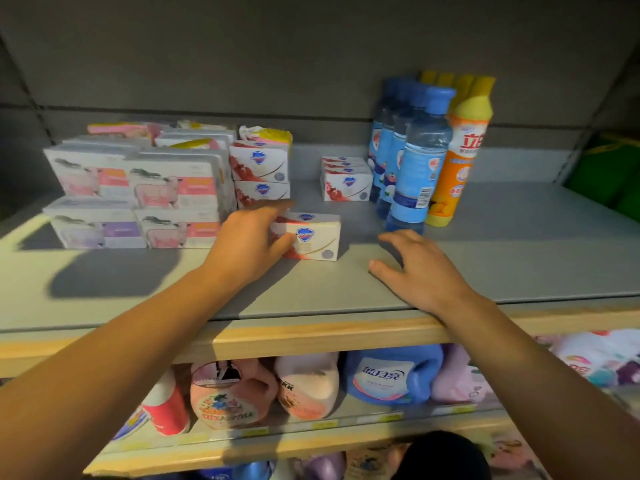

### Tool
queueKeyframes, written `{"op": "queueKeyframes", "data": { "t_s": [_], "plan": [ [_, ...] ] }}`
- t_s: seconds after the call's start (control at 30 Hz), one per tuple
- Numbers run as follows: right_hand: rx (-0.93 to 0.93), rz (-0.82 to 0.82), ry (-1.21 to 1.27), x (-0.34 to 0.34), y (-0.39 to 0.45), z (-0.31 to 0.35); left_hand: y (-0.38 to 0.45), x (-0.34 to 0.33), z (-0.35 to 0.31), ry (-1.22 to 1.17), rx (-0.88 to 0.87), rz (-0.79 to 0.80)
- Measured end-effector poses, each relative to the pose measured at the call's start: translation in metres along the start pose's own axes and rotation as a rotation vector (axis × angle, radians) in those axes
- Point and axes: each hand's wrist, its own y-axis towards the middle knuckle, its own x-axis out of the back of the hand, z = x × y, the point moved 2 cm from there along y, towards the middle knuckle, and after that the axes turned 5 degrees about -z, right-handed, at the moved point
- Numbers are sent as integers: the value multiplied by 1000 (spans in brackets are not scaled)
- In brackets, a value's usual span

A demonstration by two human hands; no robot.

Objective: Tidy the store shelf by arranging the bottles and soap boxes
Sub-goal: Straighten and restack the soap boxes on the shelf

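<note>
Left hand [247, 245] grips white-and-red cardboard soap box [311, 236] on grey metal shelf [519, 258]. Right hand [420, 271] open, fingers spread, at 6 o'clock of blue plastic bottles [417, 161].

A grey back panel [311, 46] rose behind the grey shelf [485, 265], which had a pale wooden front edge [311, 336]; detergent jugs [393, 375] crowded the dim tier below.
</note>
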Motion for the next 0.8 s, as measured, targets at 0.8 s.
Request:
{"op": "queueKeyframes", "data": {
  "t_s": [0.8],
  "plan": [
    [-66,0,-118,-7,-2,-20,126,-121,-21,204,-15,-58]
  ]
}}
